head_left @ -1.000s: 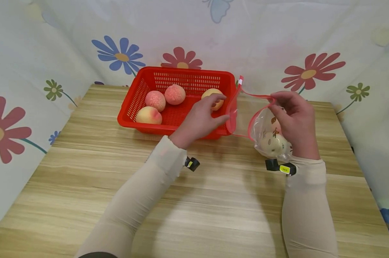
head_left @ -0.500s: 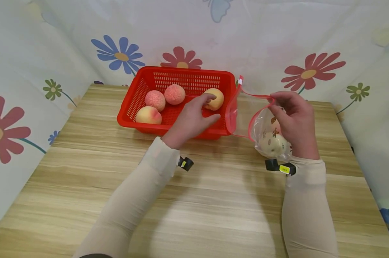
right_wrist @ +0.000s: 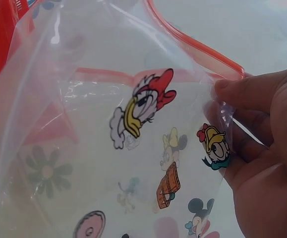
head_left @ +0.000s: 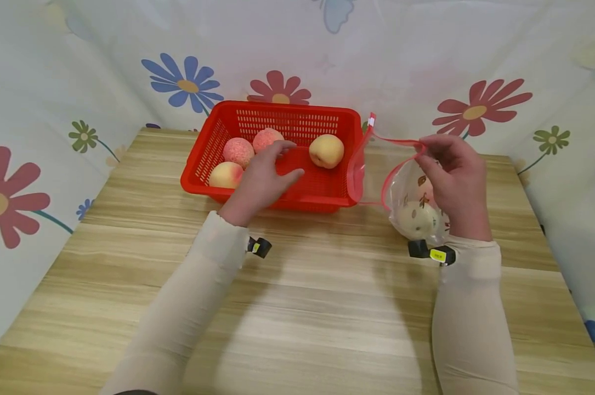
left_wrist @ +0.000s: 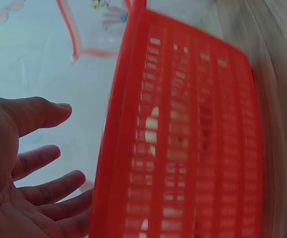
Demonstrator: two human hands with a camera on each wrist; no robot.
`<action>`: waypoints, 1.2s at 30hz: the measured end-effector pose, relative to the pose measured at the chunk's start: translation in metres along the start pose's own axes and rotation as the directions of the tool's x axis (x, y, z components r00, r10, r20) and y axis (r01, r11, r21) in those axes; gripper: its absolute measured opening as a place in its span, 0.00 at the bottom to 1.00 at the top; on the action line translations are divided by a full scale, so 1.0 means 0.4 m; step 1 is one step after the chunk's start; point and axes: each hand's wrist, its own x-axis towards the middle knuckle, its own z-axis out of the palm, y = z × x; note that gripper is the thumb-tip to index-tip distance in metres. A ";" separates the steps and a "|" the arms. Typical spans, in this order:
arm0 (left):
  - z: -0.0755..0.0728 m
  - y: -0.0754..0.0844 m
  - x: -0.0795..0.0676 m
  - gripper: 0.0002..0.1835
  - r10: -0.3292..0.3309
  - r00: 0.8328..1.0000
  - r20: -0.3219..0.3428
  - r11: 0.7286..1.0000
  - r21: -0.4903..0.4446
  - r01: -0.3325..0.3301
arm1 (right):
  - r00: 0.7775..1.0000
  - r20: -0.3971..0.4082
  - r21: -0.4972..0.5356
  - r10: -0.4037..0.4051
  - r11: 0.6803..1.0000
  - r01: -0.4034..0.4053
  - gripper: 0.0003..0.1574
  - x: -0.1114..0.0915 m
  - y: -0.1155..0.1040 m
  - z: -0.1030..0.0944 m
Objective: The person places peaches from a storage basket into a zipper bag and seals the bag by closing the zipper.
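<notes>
My left hand point(head_left: 262, 178) hovers over the front wall of a red plastic basket point(head_left: 344, 112), fingers spread and nothing held. Close by it lie a pale peach point(head_left: 225, 175) and two pink speckled peaches, one point(head_left: 238, 151) nearer and one point(head_left: 267, 137) farther back. A yellowish peach point(head_left: 326, 151) sits alone on the basket's right side. With thumb and fingers, my right hand point(head_left: 455, 175) pinches the red zip edge of a clear printed zip bag point(right_wrist: 148, 148), whose mouth gapes toward the basket. Inside the bag rest a pale round fruit point(head_left: 417, 219) and a pinkish one.
Beneath everything is a wood-grain table point(head_left: 297, 307). A flower-printed white cloth point(head_left: 391, 60) hangs behind it and along both sides. The bag's left edge stands against the basket's right end.
My left hand has moved left, from beside the bag mouth and yellowish peach toward the peaches on the basket's left. The right hand keeps its hold on the bag nearly unmoved.
</notes>
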 end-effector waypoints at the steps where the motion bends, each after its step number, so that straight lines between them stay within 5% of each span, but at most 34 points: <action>1: -0.006 -0.008 -0.001 0.33 -0.011 1.000 -0.007 1.000 -0.001 0.011 | 1.000 -0.005 0.007 -0.001 1.000 0.001 0.15 0.001 -0.002 0.001; 9: -0.045 -0.063 -0.003 0.32 -0.007 0.998 -0.059 0.999 0.049 0.009 | 1.000 -0.021 0.060 -0.003 0.998 0.004 0.16 0.013 -0.011 0.005; 14: -0.075 -0.088 -0.007 0.33 -0.057 0.996 -0.068 0.996 0.060 0.061 | 1.000 -0.010 0.064 0.010 0.998 -0.010 0.15 0.019 -0.014 0.012; 22: -0.117 -0.137 -0.021 0.31 -0.109 0.990 -0.094 0.991 0.069 0.116 | 0.999 0.002 -0.024 0.051 0.998 -0.051 0.16 0.014 0.008 0.018; 36: -0.142 -0.191 -0.005 0.31 -0.144 0.989 -0.032 0.973 0.179 0.147 | 0.999 0.044 -0.062 0.031 0.998 -0.029 0.17 0.007 0.012 0.025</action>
